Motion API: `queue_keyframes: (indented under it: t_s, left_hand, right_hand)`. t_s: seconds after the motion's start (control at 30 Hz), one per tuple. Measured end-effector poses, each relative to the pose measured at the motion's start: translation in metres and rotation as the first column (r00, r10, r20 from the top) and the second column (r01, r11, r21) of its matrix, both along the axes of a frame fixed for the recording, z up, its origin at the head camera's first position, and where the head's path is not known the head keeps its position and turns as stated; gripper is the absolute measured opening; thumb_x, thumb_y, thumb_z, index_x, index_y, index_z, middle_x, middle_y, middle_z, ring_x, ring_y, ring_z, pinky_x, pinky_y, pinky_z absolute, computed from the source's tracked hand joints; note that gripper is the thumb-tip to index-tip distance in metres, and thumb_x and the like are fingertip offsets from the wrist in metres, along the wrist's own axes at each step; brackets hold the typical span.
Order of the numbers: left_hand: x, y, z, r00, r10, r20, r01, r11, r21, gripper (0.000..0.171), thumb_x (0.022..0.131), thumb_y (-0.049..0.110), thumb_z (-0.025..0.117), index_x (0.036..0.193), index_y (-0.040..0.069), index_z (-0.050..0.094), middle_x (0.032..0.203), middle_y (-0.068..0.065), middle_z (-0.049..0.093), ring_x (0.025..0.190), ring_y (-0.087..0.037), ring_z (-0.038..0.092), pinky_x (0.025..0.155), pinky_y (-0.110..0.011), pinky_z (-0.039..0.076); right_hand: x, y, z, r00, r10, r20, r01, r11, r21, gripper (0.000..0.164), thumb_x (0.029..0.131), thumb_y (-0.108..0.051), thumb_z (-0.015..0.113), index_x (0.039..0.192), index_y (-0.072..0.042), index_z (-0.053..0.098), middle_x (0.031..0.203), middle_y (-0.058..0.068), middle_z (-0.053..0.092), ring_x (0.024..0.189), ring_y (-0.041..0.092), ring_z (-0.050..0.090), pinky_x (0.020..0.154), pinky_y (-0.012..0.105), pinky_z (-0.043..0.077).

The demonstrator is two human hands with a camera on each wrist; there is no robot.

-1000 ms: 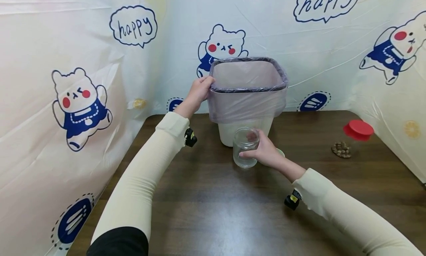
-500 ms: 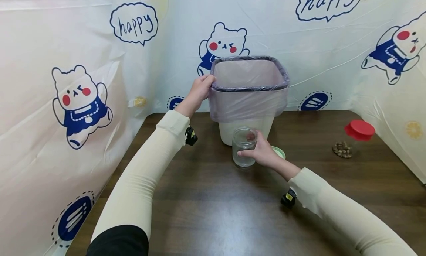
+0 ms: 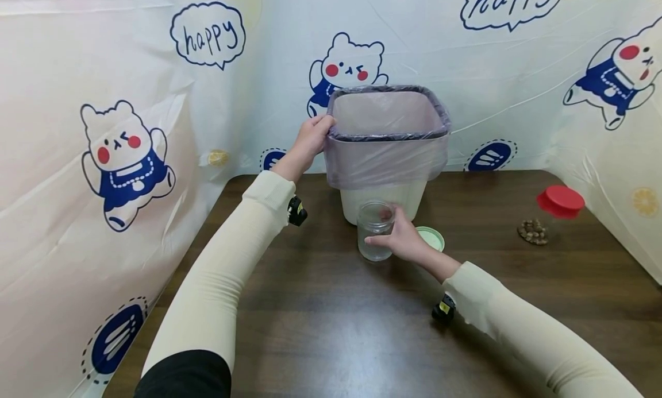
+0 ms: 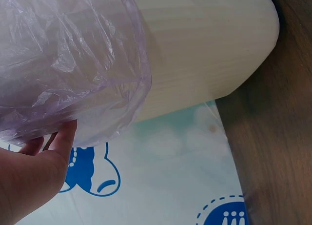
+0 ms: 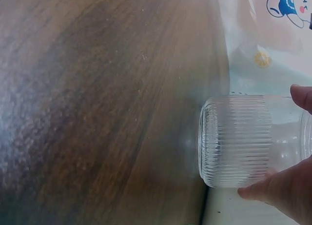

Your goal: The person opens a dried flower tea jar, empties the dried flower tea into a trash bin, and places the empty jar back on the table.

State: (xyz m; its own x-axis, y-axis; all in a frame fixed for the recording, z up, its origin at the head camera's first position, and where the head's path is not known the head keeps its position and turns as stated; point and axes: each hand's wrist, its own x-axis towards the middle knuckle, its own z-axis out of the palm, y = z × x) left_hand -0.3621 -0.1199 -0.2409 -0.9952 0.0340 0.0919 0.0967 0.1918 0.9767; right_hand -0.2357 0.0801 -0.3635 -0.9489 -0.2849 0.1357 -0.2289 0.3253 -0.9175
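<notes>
My left hand (image 3: pixel 312 138) grips the left side of the rim of a white trash can (image 3: pixel 380 205), which has a thin purple bag (image 3: pixel 385 163) folded over its top. In the left wrist view the fingers (image 4: pixel 64 138) lie against the bag; part of the grip is hidden. In front of the can, my right hand (image 3: pixel 405 240) holds a clear glass jar (image 3: pixel 368 228) upright, with thumb on one side and fingers on the other. The jar has no lid on. Ribbed glass (image 5: pixel 239 142) shows in the right wrist view. Whether its base touches the table cannot be told.
A pale green round lid (image 3: pixel 431 238) lies on the table behind the right wrist. Farther right stands a jar with a red lid (image 3: pixel 561 201), beside small brown pieces (image 3: pixel 532 232). The dark wooden table (image 3: pixel 320 329) meets a printed curtain (image 3: pixel 274 70) behind.
My right hand has shifted slightly left with the glass jar, uncovering more of the green lid. The left hand keeps its hold on the can's rim.
</notes>
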Motion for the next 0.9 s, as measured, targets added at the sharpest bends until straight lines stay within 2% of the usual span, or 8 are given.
queue_keyframes:
  t_s: [0.23,0.43,0.5,0.73,0.9]
  left_hand:
    - [-0.001,0.001,0.000,1.000,0.005,-0.002,-0.005,1.000,-0.015,0.020,0.086,0.028,0.047,0.078,0.011,0.052,0.088,-0.004,0.048,0.089,-0.016,0.046,0.086,-0.038,0.039]
    - [-0.002,0.000,0.000,1.000,0.008,0.001,-0.008,1.000,-0.005,0.020,0.086,0.028,0.047,0.077,0.011,0.051,0.082,-0.003,0.046,0.083,-0.015,0.046,0.085,-0.036,0.040]
    - [-0.002,0.000,0.000,1.000,0.008,0.001,-0.008,1.000,-0.005,0.020,0.086,0.028,0.047,0.076,0.011,0.050,0.081,-0.003,0.045,0.081,-0.016,0.045,0.084,-0.036,0.040]
    - [-0.001,0.001,0.000,1.000,0.004,-0.007,-0.004,1.000,0.001,0.019,0.085,0.027,0.048,0.076,0.011,0.050,0.081,-0.003,0.046,0.082,-0.015,0.046,0.085,-0.036,0.040]
    - [-0.001,0.000,0.000,1.000,0.008,-0.013,-0.008,1.000,0.005,0.020,0.085,0.026,0.048,0.071,0.011,0.047,0.075,-0.002,0.042,0.071,-0.014,0.043,0.081,-0.035,0.042]
  right_hand:
    - [-0.007,0.001,-0.010,1.000,0.020,-0.021,-0.021,1.000,-0.012,0.083,0.067,-0.009,0.076,0.130,0.004,0.022,0.121,0.028,0.038,0.113,0.038,0.035,0.091,0.046,0.031]
    - [-0.023,0.007,-0.031,1.000,0.017,-0.020,-0.017,0.999,0.029,0.091,0.064,-0.025,0.079,0.132,-0.004,0.021,0.122,0.020,0.040,0.114,0.031,0.037,0.092,0.041,0.032]
    - [-0.024,0.008,-0.034,1.000,0.016,-0.024,-0.014,0.999,0.046,0.093,0.062,-0.029,0.079,0.131,-0.005,0.022,0.123,0.018,0.041,0.115,0.028,0.037,0.092,0.040,0.032]
    - [-0.023,0.013,-0.031,1.000,0.013,-0.016,-0.011,0.995,0.097,0.095,0.061,-0.039,0.078,0.132,-0.008,0.023,0.123,0.014,0.041,0.114,0.026,0.040,0.090,0.040,0.035]
    - [-0.022,0.024,-0.023,1.000,0.026,0.006,-0.026,0.997,0.074,0.096,0.063,-0.036,0.077,0.133,-0.004,0.021,0.126,0.015,0.038,0.113,0.029,0.040,0.091,0.042,0.036]
